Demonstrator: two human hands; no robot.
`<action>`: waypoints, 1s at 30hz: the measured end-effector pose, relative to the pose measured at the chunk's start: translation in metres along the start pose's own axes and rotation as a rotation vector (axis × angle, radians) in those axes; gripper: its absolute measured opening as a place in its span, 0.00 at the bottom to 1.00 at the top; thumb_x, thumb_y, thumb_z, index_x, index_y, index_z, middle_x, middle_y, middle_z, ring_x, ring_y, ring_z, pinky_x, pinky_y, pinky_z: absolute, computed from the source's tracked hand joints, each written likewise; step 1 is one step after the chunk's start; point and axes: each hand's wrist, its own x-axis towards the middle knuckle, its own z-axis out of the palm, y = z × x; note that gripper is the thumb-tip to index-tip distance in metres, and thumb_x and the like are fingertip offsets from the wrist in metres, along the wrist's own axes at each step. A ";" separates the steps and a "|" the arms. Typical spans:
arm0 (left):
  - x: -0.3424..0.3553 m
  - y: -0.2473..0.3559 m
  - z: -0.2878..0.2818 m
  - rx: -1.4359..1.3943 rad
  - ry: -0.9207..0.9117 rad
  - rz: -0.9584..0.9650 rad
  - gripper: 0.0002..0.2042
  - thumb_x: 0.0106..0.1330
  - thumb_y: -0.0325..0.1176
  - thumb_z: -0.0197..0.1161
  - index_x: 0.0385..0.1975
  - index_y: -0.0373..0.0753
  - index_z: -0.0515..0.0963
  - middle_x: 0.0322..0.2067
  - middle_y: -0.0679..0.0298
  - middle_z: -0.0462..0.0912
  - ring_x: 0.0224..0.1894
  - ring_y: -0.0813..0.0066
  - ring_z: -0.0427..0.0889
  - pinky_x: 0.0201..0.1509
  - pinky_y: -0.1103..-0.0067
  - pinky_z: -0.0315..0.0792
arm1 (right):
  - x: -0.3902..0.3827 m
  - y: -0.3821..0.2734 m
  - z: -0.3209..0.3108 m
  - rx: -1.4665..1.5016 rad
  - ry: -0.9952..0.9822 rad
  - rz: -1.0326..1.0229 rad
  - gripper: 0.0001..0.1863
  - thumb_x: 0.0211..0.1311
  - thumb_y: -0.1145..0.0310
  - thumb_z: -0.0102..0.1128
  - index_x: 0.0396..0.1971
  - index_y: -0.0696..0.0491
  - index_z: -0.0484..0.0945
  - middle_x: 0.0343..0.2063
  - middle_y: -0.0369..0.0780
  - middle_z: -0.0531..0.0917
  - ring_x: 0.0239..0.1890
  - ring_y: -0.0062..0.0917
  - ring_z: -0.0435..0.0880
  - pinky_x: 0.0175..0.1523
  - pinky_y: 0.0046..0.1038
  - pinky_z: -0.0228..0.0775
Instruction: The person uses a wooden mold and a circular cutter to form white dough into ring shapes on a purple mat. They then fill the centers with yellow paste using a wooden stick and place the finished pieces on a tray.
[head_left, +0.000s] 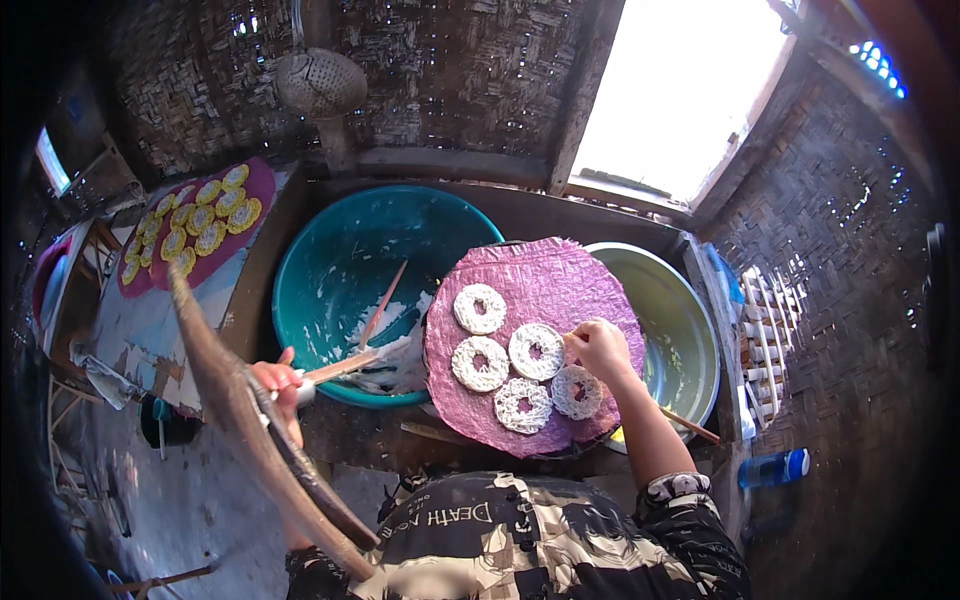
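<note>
The left hand is closed, its fingers wrapped around a pale end of a wooden stick, whose other end reaches right over the teal basin; a big curved piece of brown wood passes in front of this hand and hides a part of it. The right hand has its fingers bent down and brought close together, with the tips at the right edge of the middle ring; I cannot tell if they pinch it, only touch it or stay slightly above. Under this hand lies the round pink sheet, which carries five white rings: the middle one, two on the left side, one at the near side, and the near right ring, just beside the wrist. In the teal basin, to the left, there is white paste with a thin stick; the green basin stands to the right, partly under the sheet. As for writing, the dark patterned shirt bears a line of large pale letters on the chest, with smaller ones below, and more letters on the right sleeve.
</note>
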 end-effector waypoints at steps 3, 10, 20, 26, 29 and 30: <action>0.001 0.015 -0.009 0.033 0.102 0.009 0.10 0.58 0.21 0.63 0.30 0.42 0.67 0.25 0.66 0.70 0.31 0.73 0.74 0.62 0.56 0.60 | 0.000 -0.006 0.000 -0.036 -0.068 0.018 0.11 0.50 0.59 0.62 0.27 0.50 0.84 0.34 0.40 0.80 0.40 0.35 0.80 0.47 0.34 0.70; 0.007 0.027 -0.033 0.000 0.085 -0.016 0.10 0.57 0.21 0.62 0.30 0.43 0.68 0.25 0.66 0.70 0.31 0.73 0.73 0.61 0.58 0.61 | -0.006 -0.016 -0.004 -0.109 0.130 -0.063 0.10 0.49 0.63 0.56 0.24 0.52 0.84 0.34 0.40 0.80 0.41 0.34 0.79 0.48 0.35 0.70; -0.005 0.048 -0.069 0.121 0.087 0.017 0.11 0.59 0.25 0.62 0.31 0.43 0.65 0.25 0.68 0.67 0.31 0.75 0.69 0.61 0.59 0.62 | -0.019 0.042 -0.047 -0.087 0.371 0.168 0.09 0.46 0.63 0.60 0.22 0.52 0.83 0.30 0.42 0.79 0.35 0.36 0.80 0.43 0.35 0.70; -0.001 0.055 -0.083 0.093 0.136 -0.051 0.12 0.58 0.29 0.63 0.32 0.44 0.63 0.24 0.70 0.63 0.32 0.77 0.67 0.63 0.61 0.58 | -0.037 0.090 -0.040 -0.025 0.348 0.394 0.12 0.45 0.60 0.61 0.21 0.54 0.82 0.30 0.45 0.79 0.35 0.39 0.80 0.43 0.37 0.70; 0.005 0.051 -0.081 0.050 0.123 -0.070 0.12 0.58 0.30 0.63 0.32 0.44 0.63 0.24 0.70 0.63 0.32 0.77 0.67 0.63 0.61 0.59 | -0.041 0.091 -0.028 -0.045 0.382 0.396 0.12 0.46 0.59 0.61 0.21 0.53 0.82 0.32 0.45 0.80 0.36 0.39 0.80 0.44 0.37 0.71; 0.008 0.049 -0.080 0.042 0.107 -0.068 0.12 0.58 0.29 0.63 0.32 0.44 0.63 0.24 0.70 0.63 0.32 0.77 0.67 0.63 0.61 0.59 | -0.043 0.091 -0.026 -0.053 0.396 0.405 0.12 0.46 0.59 0.60 0.21 0.52 0.83 0.32 0.45 0.80 0.36 0.39 0.80 0.44 0.37 0.71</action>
